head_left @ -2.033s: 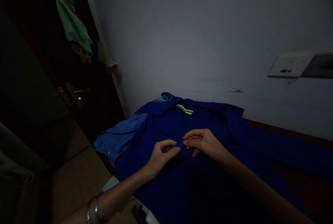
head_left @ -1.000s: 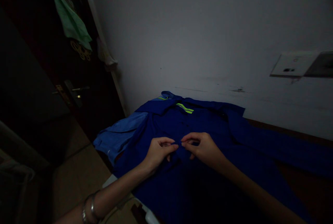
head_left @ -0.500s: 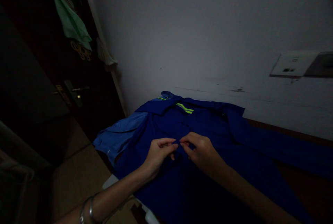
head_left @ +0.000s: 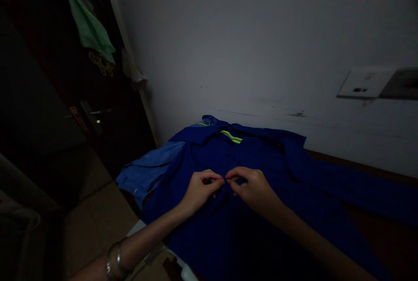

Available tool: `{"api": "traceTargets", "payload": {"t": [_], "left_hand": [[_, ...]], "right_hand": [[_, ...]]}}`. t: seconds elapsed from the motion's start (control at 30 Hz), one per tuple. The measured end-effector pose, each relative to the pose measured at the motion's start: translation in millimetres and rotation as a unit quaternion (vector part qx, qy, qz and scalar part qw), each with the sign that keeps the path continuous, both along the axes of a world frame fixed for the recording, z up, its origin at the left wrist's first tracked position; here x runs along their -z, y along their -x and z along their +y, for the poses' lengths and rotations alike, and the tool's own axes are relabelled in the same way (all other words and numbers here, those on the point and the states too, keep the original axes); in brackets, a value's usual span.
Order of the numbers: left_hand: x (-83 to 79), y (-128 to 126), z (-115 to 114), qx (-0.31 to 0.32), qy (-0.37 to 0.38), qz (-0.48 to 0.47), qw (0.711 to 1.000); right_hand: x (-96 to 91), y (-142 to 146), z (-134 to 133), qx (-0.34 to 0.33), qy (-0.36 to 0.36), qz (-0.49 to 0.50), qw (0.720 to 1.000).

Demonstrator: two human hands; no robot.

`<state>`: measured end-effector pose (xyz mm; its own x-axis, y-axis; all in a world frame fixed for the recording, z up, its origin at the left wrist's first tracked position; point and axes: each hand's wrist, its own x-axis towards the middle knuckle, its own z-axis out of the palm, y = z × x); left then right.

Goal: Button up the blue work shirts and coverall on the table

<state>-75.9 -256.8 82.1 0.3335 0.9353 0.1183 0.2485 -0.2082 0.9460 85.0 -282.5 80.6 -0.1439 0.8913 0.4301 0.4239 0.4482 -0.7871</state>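
Observation:
A dark blue jacket [head_left: 261, 154] lies spread out with its collar toward the wall and one sleeve stretched to the right. At the middle of its front, my left hand [head_left: 203, 187] pinches a bit of the fabric between thumb and forefinger. Fingertip to fingertip with it, my right hand [head_left: 250, 185] is closed in a pinch on the same spot of the jacket. Whatever small part sits between the fingertips is too dark to make out. A yellow-green stripe [head_left: 231, 137] shows near the collar.
Lighter blue clothing [head_left: 153, 163] lies to the left, partly under the jacket. Behind stands a pale wall [head_left: 244, 54] with a socket plate [head_left: 365, 82] at right. A dark door with a metal handle [head_left: 99, 112] and a hanging green cloth [head_left: 89, 28] is at left.
The fingers of both hands have shifted slightly, and the left fingertips have moved a little closer to the right ones. The jacket lies almost the same.

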Motion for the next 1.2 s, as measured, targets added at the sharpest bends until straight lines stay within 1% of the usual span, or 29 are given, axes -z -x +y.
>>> {"api": "traceTargets", "payload": {"t": [0.13,0.27,0.4,0.5,0.63,0.7,0.77,0.83,0.9,1.0,1.07,1.2], "left_hand": [[3.0,-0.6,4.4,-0.013,0.023,-0.009,1.0],[3.1,-1.5,9.3,-0.011,0.056,-0.01,0.998],[0.2,-4.6,13.4,-0.007,0.058,0.009,0.998],[0.4,-7.9,16.6,-0.004,0.045,0.023,0.999],[-0.7,-11.3,20.6,0.006,0.037,0.032,0.999],[-5.1,-11.9,23.8,0.011,0.046,0.055,0.997],[-11.9,-11.3,30.3,0.014,0.045,0.087,0.995],[-19.7,-9.5,42.4,0.008,0.026,0.104,0.994],[-26.9,-6.3,61.1,-0.002,0.002,0.106,0.994],[-34.9,-0.4,98.3,-0.019,-0.017,0.113,0.993],[-38.7,2.7,125.1,-0.036,-0.016,0.126,0.991],[-46.2,4.3,171.4,-0.054,0.003,0.162,0.985]], "right_hand": [[2.8,2.0,-1.4,0.012,-0.036,-0.019,0.999],[9.2,2.3,0.3,-0.004,-0.066,-0.051,0.996],[8.7,-3.1,4.3,-0.003,-0.091,-0.075,0.993],[2.5,-11.6,7.9,0.011,-0.076,-0.067,0.995],[-7.5,-28.3,11.5,0.06,-0.039,-0.036,0.997],[-10.5,-38.0,13.0,0.067,-0.004,-0.02,0.998],[-11.6,-48.8,16.1,0.06,0.031,-0.008,0.998],[-12.2,-61.7,22.8,0.065,0.048,-0.011,0.997],[-13.3,-78.0,34.8,0.09,0.049,-0.032,0.994],[-15.2,-109.2,62.7,0.137,0.041,-0.08,0.986],[-14.1,-132.8,84.5,0.173,0.05,-0.111,0.977],[-1.6,-177.9,122.4,0.239,0.09,-0.161,0.953]]}}
